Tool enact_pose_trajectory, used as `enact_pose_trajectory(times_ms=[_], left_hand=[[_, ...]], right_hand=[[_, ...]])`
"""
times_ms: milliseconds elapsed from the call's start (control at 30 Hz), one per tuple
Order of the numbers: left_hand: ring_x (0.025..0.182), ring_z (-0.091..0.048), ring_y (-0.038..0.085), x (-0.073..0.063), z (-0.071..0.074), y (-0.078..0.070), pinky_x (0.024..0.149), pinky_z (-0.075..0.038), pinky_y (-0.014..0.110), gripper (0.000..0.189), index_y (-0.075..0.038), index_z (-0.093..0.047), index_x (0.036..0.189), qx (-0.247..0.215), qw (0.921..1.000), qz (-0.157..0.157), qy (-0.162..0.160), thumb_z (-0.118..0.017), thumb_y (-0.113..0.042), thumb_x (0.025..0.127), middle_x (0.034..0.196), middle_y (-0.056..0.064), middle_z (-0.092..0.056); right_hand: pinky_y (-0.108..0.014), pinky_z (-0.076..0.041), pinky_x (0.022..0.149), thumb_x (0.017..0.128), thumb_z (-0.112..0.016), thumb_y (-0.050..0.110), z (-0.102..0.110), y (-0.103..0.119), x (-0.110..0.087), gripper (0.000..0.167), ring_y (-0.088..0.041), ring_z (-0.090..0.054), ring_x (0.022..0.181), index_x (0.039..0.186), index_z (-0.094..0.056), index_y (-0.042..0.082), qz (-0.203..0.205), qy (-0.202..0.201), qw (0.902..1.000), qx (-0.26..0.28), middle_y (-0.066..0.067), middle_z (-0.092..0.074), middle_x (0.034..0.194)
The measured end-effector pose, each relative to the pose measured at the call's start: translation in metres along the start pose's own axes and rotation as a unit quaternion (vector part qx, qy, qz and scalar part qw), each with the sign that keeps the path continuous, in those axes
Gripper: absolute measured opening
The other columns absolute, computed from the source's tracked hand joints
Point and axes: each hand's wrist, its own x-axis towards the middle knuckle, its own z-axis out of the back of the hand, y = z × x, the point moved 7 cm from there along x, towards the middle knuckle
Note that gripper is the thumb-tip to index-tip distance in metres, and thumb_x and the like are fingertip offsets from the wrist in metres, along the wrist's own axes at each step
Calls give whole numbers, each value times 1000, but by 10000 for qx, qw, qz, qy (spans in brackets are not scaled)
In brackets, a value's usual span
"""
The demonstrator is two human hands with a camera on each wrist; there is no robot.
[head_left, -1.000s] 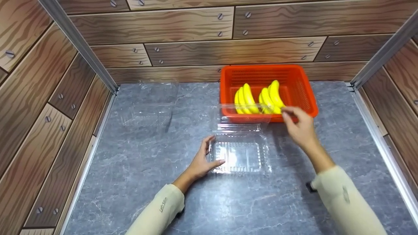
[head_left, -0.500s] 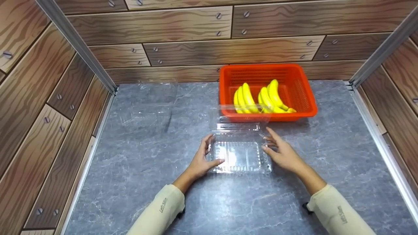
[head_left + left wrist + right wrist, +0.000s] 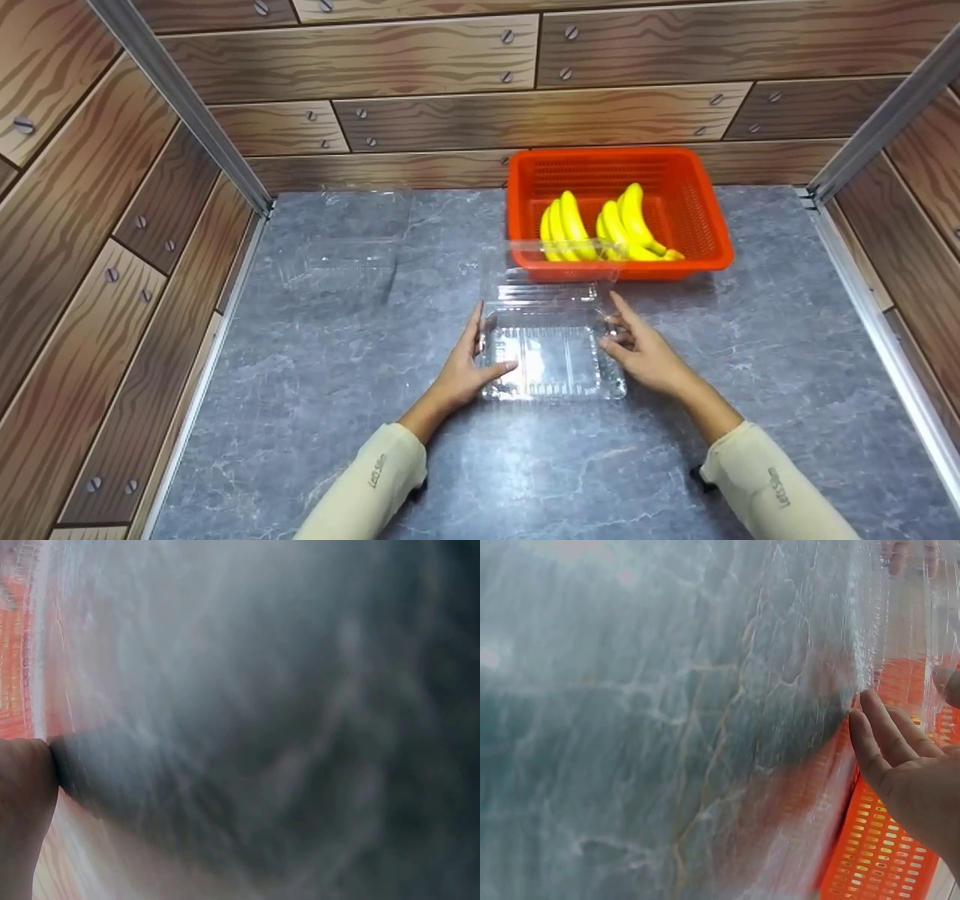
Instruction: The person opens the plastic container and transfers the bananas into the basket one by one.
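Note:
A clear plastic clamshell container lies open on the grey table, its lid folded back and overlapping the basket's front in the head view. My left hand holds its left side, the fingers along the outer wall and the thumb over the rim. At the opposite side, my right hand has its thumb by the rim and its fingers against the outside wall. The right wrist view shows those fingertips touching the plastic low down. Only part of the left hand shows in its own wrist view.
Behind the container stands a red plastic basket with two bunches of yellow bananas inside. Another open clear container sits at the back left. Wood-patterned walls close off the back and both sides.
My right hand has come from the lid's right corner, by the basket, down to the container's right side. The left hand has stayed at its side, its fingers now straighter.

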Motion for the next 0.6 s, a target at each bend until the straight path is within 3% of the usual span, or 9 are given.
enact_pose_trajectory(times_ms=[267, 433, 600], left_hand=[[167, -23, 31, 2, -2, 1, 138, -19, 54, 115, -21, -1, 174, -79, 10000, 9, 28, -83, -27, 93, 174, 15, -37], [165, -28, 36, 4, 0, 0, 138, -17, 53, 114, -15, -5, 174, -301, 9994, -136, -119, -84, -18, 92, 170, 22, -41], [164, -30, 37, 3, 0, 0, 138, -16, 51, 112, -16, -6, 174, -409, 9989, -115, -192, -83, -13, 92, 169, 24, -41]], right_hand=[[-52, -57, 111, 105, -67, 12, 0, 0, -3, 91, -51, -67, 129, 173, -6, 8, -106, 412, 9991, 43, -33, -54, 154], [-44, -60, 108, 106, -66, 17, -1, -3, -1, 95, -53, -64, 133, 173, 0, 13, -176, 719, 9970, 219, -34, -48, 160], [-35, -60, 106, 106, -66, 17, -2, -5, 0, 96, -51, -65, 132, 173, 3, 16, -222, 866, 9949, 465, -33, -44, 163]])
